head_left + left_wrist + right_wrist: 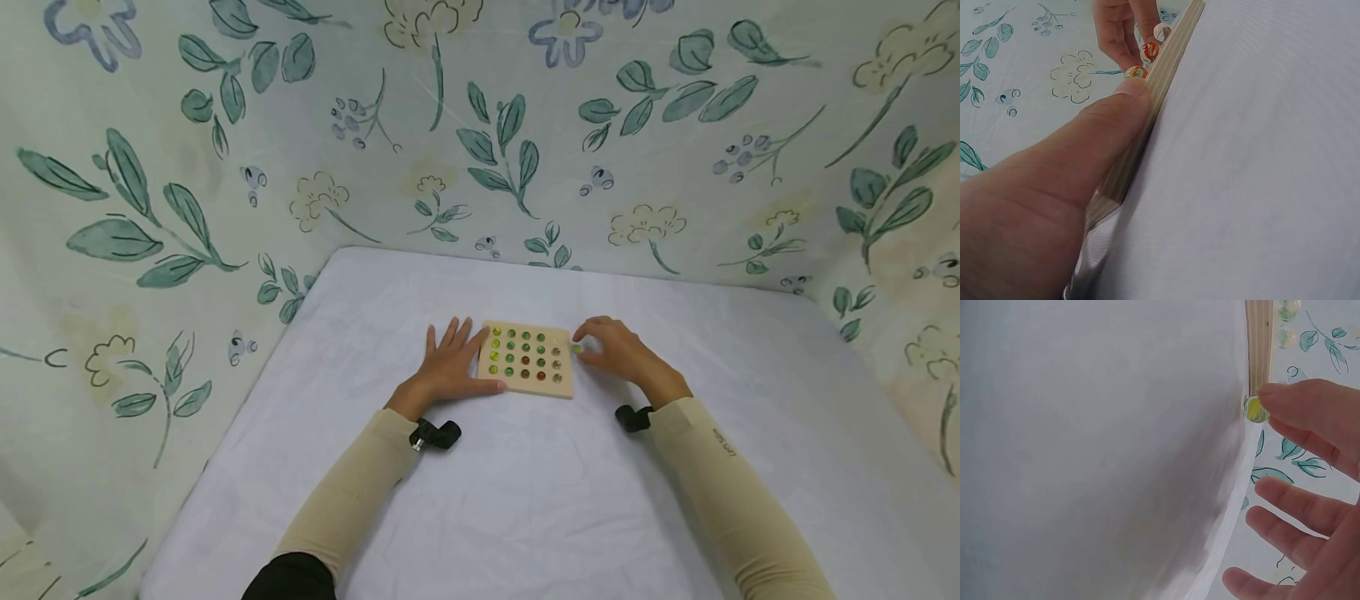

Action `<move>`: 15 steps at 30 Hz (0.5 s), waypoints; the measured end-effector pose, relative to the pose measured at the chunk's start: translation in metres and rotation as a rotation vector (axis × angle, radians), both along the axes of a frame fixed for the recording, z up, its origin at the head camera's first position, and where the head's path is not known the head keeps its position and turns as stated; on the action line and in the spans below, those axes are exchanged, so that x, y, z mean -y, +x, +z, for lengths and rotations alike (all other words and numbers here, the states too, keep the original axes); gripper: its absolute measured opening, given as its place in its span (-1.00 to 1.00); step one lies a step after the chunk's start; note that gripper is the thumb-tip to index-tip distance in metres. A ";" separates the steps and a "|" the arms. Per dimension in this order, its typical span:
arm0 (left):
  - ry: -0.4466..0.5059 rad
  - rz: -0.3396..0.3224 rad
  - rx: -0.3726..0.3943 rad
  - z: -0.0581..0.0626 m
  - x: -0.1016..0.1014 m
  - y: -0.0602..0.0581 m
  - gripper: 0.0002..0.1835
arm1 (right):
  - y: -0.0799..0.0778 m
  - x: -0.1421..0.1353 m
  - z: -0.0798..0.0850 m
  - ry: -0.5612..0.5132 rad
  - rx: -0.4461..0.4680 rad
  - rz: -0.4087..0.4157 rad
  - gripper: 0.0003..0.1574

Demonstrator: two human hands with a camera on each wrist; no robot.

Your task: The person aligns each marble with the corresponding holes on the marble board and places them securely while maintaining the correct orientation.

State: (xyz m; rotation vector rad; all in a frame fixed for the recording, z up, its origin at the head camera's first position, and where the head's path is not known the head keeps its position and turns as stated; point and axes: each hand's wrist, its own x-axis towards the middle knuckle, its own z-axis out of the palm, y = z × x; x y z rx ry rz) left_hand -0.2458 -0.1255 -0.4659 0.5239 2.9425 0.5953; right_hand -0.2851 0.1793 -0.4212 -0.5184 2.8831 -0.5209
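Note:
A pale wooden board (557, 392) lies flat on the white-covered table, with glass marbles standing in its rows of holes. Yellow, green, red and clear ones show. My left hand (447, 369) rests at the board's left side with fingers spread and straight, the thumb lying along the front edge. In the left wrist view that thumb (1110, 128) presses against the board's side. Just past the right edge, my right hand (617, 348) pinches a yellow-green marble (1255, 409) between thumb and index finger; its other fingers are held apart.
White cloth (525, 500) covers the table around the board. A leaf-and-flower patterned curtain (420, 167) stands behind the table's far edge and along its sides. Black cameras (438, 434) are strapped to both wrists.

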 end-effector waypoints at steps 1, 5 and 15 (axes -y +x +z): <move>0.003 0.000 0.000 0.000 0.000 0.000 0.19 | 0.000 0.000 0.000 -0.001 0.001 0.001 -0.69; 0.013 0.002 -0.003 0.001 0.002 0.000 0.20 | -0.003 0.000 -0.002 -0.007 -0.003 0.007 -0.69; 0.015 -0.002 0.012 -0.003 0.001 -0.001 0.22 | -0.004 -0.001 -0.006 -0.015 0.021 -0.018 -0.68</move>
